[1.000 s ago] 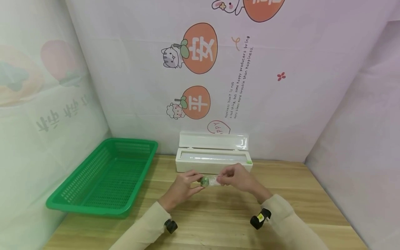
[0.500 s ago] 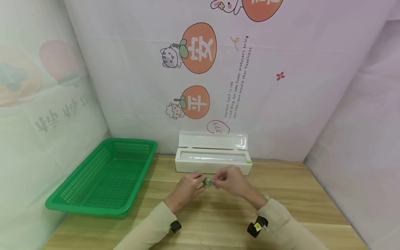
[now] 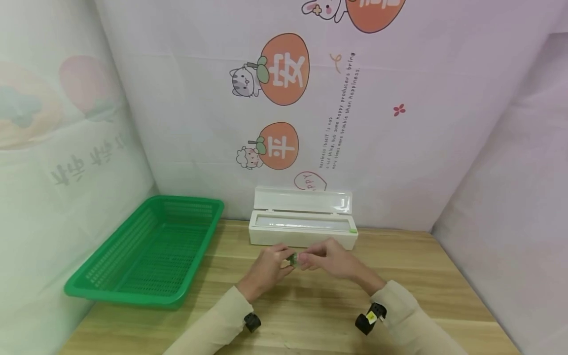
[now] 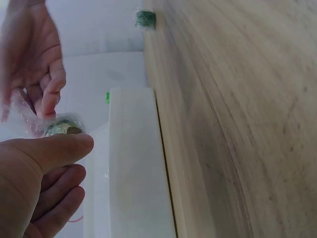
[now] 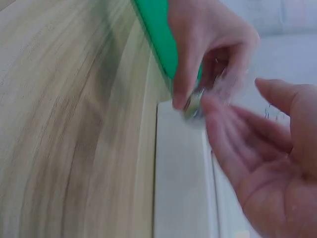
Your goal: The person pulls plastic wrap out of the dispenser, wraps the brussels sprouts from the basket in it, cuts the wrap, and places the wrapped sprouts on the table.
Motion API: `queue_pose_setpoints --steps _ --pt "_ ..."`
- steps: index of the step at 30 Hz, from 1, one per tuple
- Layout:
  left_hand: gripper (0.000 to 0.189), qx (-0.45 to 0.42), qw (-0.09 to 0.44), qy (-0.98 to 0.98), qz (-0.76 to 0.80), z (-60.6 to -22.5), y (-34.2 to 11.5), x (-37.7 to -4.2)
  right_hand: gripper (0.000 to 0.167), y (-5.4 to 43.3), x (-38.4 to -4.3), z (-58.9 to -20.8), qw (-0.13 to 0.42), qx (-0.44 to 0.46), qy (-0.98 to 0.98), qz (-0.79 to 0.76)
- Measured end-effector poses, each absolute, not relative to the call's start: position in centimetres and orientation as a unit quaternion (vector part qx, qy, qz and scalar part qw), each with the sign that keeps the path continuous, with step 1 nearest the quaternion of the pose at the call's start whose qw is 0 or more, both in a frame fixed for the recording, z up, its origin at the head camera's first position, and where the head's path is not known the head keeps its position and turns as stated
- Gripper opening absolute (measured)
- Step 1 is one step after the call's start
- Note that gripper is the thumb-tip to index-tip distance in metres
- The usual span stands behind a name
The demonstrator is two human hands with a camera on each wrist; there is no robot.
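A small round green item wrapped in clear plastic film is between my hands, in front of the white box. My left hand pinches it between thumb and fingers. Close on its right, my right hand has its fingertips at the film-covered side. The right wrist view shows that hand's fingers nearly straight, blurred, with the thumb standing apart from them. Loose clear film spreads by the right hand's fingers in the left wrist view. The item's exact kind is hidden by film and fingers.
A white cling film dispenser stands at the back wall, its clear lid raised. The green basket sits at the left. Another green item in film lies on the wooden table.
The stretched film tail on the item's right has been drawn in, and the right hand has come closer to the left. The left hand has shifted slightly right with the wrapped item.
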State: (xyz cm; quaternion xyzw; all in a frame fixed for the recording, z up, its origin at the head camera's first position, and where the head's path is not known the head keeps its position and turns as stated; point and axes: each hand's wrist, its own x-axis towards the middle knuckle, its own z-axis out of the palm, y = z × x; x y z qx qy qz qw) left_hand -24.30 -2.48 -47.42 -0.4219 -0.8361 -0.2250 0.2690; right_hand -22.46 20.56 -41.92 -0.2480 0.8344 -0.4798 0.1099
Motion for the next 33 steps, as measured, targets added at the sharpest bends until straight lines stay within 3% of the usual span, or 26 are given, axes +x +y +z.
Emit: queue_pose_setpoints --steps 10,19,22,29,33 --pt "0.032 -0.428 0.248 -0.816 -0.298 -47.3 -2.4 -23.9 0.038 21.6 -23.4 -44.1 0.069 -0.194 0.868 -0.451" --pt "0.040 -0.450 0.248 -0.806 -0.294 -46.7 -1.7 -23.3 0.025 20.2 -23.5 -45.2 0.050 -0.231 0.851 -0.469" --pt "0.045 -0.438 0.211 -0.816 -0.313 -46.7 -1.8 -23.1 0.022 20.1 -23.3 -45.2 0.031 -0.226 0.858 -0.461" --pt "0.041 -0.359 0.048 -0.800 -0.478 -46.6 -2.5 -23.0 0.017 20.1 -23.0 -45.0 -0.001 -0.227 0.857 -0.463" --pt "0.032 -0.351 0.035 -0.776 -0.522 -46.9 -2.6 -23.3 0.015 20.5 -23.1 -45.1 0.004 -0.263 0.843 -0.469"
